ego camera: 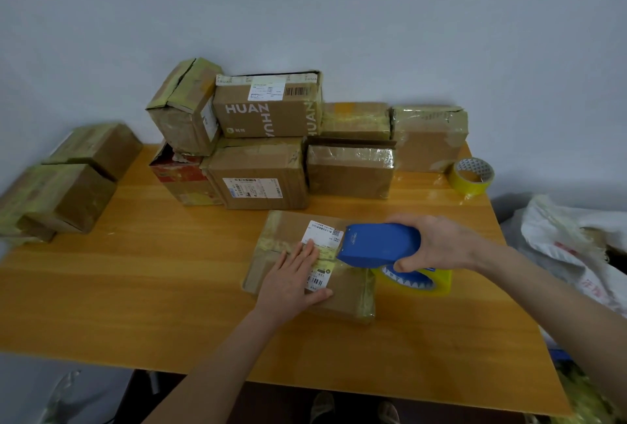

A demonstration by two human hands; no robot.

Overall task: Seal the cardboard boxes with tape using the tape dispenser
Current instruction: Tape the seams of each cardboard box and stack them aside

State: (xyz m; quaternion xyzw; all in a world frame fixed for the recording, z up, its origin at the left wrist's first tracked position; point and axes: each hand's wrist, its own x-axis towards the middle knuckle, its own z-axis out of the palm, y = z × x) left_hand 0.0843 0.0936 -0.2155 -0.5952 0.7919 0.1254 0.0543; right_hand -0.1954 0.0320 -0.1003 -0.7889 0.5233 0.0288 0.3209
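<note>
Left hand (294,279) flat on box (342,294); right hand (437,243) grips dispenser (380,245) atop it.

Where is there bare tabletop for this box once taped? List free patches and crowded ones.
Widest free patch: the table left of the box being taped, bordered by the left-hand boxes and the rear stack. Also free: the strip along the near edge, and a smaller patch between the tape dispenser and the spare tape roll. Crowded: the back edge.

Bare forearms (217,366); light footwear (322,405), details unclear.
</note>
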